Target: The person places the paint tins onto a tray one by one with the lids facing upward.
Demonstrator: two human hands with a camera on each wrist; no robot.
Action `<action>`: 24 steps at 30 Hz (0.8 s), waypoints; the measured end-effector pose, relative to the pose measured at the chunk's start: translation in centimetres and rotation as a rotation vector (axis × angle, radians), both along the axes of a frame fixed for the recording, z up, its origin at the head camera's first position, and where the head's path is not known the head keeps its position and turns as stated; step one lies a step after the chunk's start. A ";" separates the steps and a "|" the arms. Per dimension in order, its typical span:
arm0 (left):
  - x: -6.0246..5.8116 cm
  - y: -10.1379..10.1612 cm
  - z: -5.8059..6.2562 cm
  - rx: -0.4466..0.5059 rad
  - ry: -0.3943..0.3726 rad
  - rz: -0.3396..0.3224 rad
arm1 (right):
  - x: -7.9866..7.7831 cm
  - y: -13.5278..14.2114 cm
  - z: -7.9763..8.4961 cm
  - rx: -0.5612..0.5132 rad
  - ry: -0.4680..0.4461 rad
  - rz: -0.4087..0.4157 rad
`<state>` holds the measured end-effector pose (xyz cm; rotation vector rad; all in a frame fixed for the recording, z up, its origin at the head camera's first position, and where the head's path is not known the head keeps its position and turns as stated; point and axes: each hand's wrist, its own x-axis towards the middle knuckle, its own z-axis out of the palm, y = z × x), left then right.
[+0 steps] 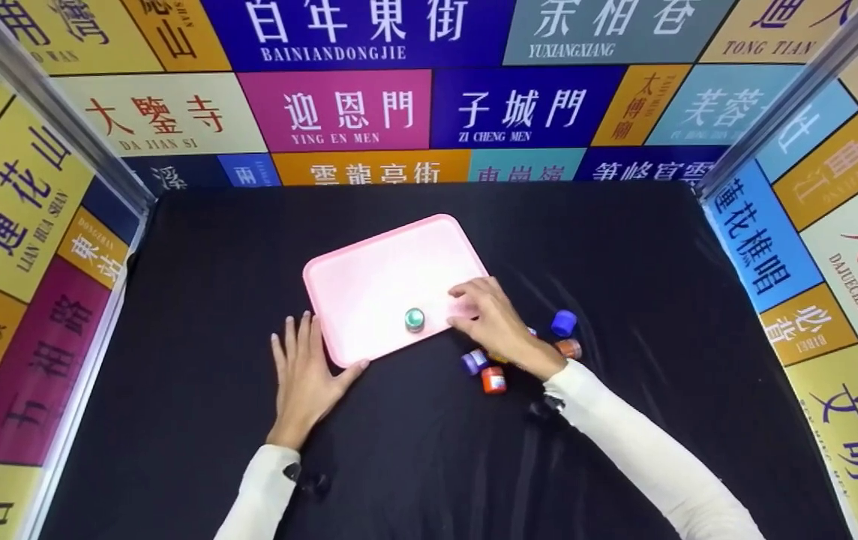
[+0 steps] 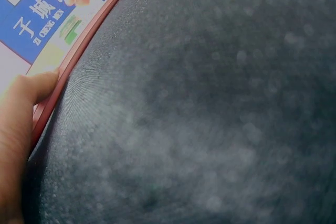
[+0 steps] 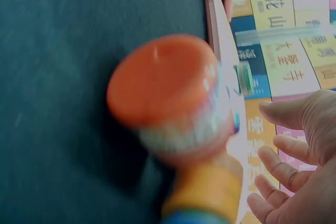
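Tray, one, pink [image 1: 369, 262]: lying flat on the black-covered counter [image 1: 414, 465], in front of the person; long axis running roughly side to side, slanted so that the right end sits farther from the person than the left. Contents of tray: one green jar [image 1: 415, 320], near the long edge closest to the person, its round end facing up. Tray's appearance: rectangular, rounded corners, low raised rim in a deeper pink than the pale, brightly lit floor. Green jar's appearance: small, round, a light ring about its end. Loose on the counter, by the tray's right near corner: a blue jar [image 1: 564, 323], an orange-brown jar [image 1: 569, 348], a purple jar [image 1: 475, 361], a red jar [image 1: 495, 380] with red-orange lid and pale label, and a yellow jar [image 3: 207, 190], mostly hidden from above by the right wrist. Left hand [image 1: 305, 375]: fingers straight and spread beside the tray's left short edge, thumb resting on the rim at the near corner. Right hand [image 1: 493, 319]: over the tray's right end, fingers loosely bent and apart from the thumb, holding nothing; whether it touches the tray, I cannot tell.
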<state>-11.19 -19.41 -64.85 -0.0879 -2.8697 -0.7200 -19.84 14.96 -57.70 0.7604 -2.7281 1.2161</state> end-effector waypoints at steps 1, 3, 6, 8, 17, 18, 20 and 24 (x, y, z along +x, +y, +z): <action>0.0 -0.1 0.0 -0.001 0.002 0.002 | 0.0 0.4 0.1 -0.002 -0.003 -0.008; 0.1 -0.2 0.0 -0.003 0.004 0.004 | -0.2 1.2 0.2 -0.005 0.001 -0.022; 0.1 -0.3 -0.1 -0.012 0.008 0.006 | -0.3 2.5 0.4 -0.014 0.011 -0.049; 0.1 -0.3 0.0 -0.013 0.010 0.004 | -0.3 3.5 0.5 -0.022 0.024 -0.070; 0.0 -0.2 0.1 -0.016 -0.008 0.004 | -0.1 8.3 0.2 -0.011 -0.016 -0.188; 0.0 -0.2 0.1 -0.017 -0.008 0.004 | -0.1 8.8 0.2 -0.009 -0.023 -0.197; 0.0 -0.1 0.1 -0.016 -0.010 0.002 | 0.0 9.9 0.1 -0.008 -0.027 -0.215; 0.1 0.1 0.2 -0.010 -0.016 -0.001 | 0.3 11.9 -0.3 -0.007 -0.019 -0.239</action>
